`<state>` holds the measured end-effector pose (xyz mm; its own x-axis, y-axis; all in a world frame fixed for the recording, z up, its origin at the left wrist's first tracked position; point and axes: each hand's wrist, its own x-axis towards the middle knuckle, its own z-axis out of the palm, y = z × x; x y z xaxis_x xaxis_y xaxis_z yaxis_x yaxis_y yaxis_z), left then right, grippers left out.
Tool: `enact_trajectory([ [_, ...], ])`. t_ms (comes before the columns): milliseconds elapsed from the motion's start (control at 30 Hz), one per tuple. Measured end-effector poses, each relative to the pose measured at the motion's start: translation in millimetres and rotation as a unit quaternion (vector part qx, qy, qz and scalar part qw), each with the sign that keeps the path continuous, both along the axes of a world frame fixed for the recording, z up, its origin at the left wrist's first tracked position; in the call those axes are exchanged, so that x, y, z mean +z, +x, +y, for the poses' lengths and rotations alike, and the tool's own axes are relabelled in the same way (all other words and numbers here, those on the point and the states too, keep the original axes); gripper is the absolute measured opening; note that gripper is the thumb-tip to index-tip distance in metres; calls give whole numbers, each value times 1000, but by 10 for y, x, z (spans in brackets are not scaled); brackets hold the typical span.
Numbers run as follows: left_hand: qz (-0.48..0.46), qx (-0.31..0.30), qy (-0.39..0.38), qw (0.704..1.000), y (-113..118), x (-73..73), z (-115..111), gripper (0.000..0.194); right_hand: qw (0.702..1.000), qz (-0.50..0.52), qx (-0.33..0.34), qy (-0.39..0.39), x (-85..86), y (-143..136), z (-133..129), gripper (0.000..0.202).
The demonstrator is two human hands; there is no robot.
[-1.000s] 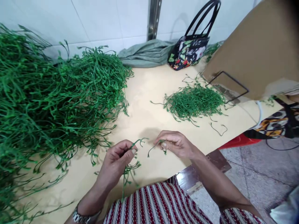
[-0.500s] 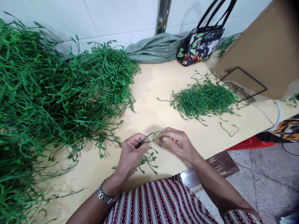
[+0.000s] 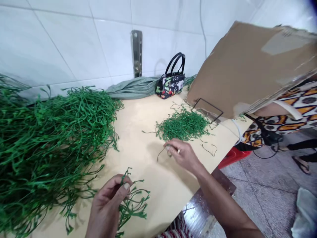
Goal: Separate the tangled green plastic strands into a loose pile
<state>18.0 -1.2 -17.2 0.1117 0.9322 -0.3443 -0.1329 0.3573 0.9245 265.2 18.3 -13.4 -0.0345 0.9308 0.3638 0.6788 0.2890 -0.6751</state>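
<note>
The left hand (image 3: 106,201), nearer the wearer than the small pile (image 3: 184,125) and to its left, is half closed, thumb and forefinger clamped on a green stem (image 3: 126,172) whose forked tip sticks up past them. A bunch of green stems (image 3: 135,205) spreads out beside and below this hand; whether the curled fingers also grip it cannot be told.

The right hand (image 3: 182,155), just on the wearer's side of the small pile, pinches a thin strand (image 3: 160,154) between thumb and fingertips, its other fingers folded in. The strand's free end hangs down to the left. The two hands are well apart.

The small pile lies on the table (image 3: 158,191). To its left is a large heap (image 3: 54,142) of green stems, and a loose strand (image 3: 209,152) lies just off its near right side. Beyond it stand a floral bag (image 3: 170,85) and, further left, a grey-green cloth (image 3: 137,88); a cardboard sheet (image 3: 237,69) rises behind and right of it, with a black wire frame (image 3: 212,105) at its lower edge.

The palm hides the lower part of the left hand's stem. The left wrist and the large heap are cut off by the picture's edges. Cardboard covers much of a person in patterned clothing (image 3: 294,109), right of the small pile.
</note>
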Motion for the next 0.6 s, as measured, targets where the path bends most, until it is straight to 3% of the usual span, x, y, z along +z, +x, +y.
enact_trajectory([
  [100,-19,6,0,1000,-50,25,46,21,973,-175,-147,20,100,459,267,20],
  [200,-26,12,17,999,-38,82,69,18,926,-307,-222,5,111,688,425,31],
  [467,-59,14,83,995,27,253,117,4,915,-331,-227,38,56,670,366,35],
  [600,-110,33,82,990,-15,255,129,2,929,-320,-173,68,-24,609,343,26],
])
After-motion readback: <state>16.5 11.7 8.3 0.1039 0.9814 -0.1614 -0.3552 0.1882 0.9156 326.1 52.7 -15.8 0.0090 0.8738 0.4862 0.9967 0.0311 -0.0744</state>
